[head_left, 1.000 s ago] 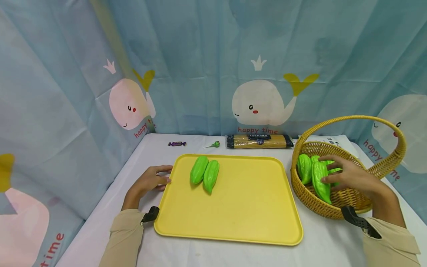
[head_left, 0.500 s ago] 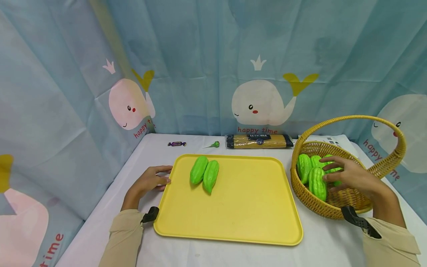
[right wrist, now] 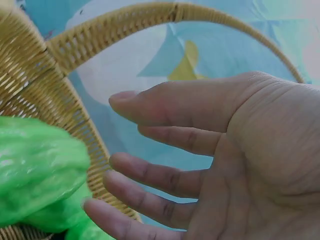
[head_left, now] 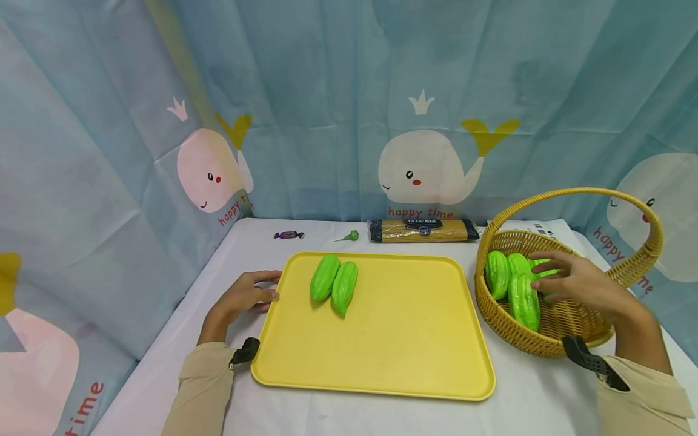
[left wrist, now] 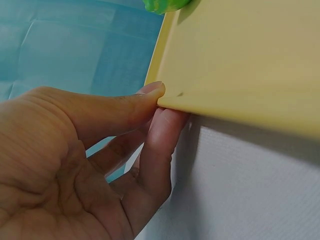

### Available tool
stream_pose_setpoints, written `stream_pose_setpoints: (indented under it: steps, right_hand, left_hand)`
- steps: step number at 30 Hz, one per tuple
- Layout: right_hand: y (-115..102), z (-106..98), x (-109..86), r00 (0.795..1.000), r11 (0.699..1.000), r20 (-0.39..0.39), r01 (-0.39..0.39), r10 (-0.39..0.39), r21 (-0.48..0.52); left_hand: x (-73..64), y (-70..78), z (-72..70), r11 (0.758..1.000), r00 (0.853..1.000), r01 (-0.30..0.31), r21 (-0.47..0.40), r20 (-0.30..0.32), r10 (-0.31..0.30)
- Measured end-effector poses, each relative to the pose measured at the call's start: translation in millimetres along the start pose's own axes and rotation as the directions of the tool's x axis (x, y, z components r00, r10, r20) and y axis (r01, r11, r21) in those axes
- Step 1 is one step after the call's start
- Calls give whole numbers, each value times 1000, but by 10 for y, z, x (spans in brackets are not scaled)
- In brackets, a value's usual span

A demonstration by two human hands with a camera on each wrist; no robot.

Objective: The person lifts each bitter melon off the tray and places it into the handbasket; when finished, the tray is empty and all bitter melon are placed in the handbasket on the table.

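Note:
On the left, my left hand (head_left: 246, 295) grips the edge of a yellow tray (head_left: 403, 351). Seen from the left wrist, its thumb (left wrist: 150, 92) lies on the rim and its fingers go under it. Two glossy green bitter melons (head_left: 334, 284) lie side by side at the tray's back left. My right hand (head_left: 583, 286) reaches over a wicker basket (head_left: 509, 339), fingers spread and holding nothing. Just left of its fingertips, a bitter melon (head_left: 525, 306) rests in the basket with several more. In the right wrist view the palm (right wrist: 250, 180) faces the basket, apart from the ridged bitter melon (right wrist: 35, 170).
The basket's tall handle (head_left: 583, 191) arches above my right wrist. Along the table's back lie a wrapped candy (head_left: 289, 235), a small green-headed item (head_left: 351, 235) and a pack of spaghetti (head_left: 424, 231). A whale-print curtain (head_left: 327, 121) hangs close behind.
The front bitter melon has dropped from my right fingers and settled lower in the basket. My right hand has drawn slightly right, away from it. The left hand keeps its place.

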State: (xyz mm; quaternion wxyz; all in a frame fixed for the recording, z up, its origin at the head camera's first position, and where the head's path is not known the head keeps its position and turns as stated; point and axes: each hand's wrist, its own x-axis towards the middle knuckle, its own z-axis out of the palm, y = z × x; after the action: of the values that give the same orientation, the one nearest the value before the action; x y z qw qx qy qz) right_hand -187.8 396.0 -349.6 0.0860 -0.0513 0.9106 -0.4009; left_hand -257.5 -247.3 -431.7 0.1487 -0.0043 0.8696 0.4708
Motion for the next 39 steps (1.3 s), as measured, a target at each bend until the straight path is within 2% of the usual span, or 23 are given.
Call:
stream_pose_setpoints:
  steps: [7,14,17,20,24,26,34,39]
  right_hand:
    - [-164,-16,-67,999,999,-42,31,-32,-27]
    - [-397,25,-165,988,990,-65,140,-142,-33]
    - [-507,75,-189,977,979,-51,206,-206,1]
    - [-620,163,-180,959,957,-37,284,-282,61]
    - [-750,316,-124,941,930,-9,336,-338,152]
    - [-797,398,-84,937,921,9,342,-350,187]
    - [-911,726,105,943,921,102,280,-317,270]
    - [-943,966,236,943,915,133,251,-305,314]
  left_hand:
    - [-20,4,-10,1000,1000,-6,-7,4,6]
    - [-22,16,-17,1000,1000,-2,-2,3,2]
    - [-15,9,-16,1000,1000,-1,-15,7,2]
    - [-3,-5,-19,1000,1000,-19,-25,17,19]
    - [12,-24,-20,999,999,-31,-38,19,32]
    - [15,-26,-17,999,999,-28,-41,17,29]
    - [-9,-10,-12,999,1000,-26,-39,17,27]
    - [-10,1,-9,999,1000,-26,-36,12,27]
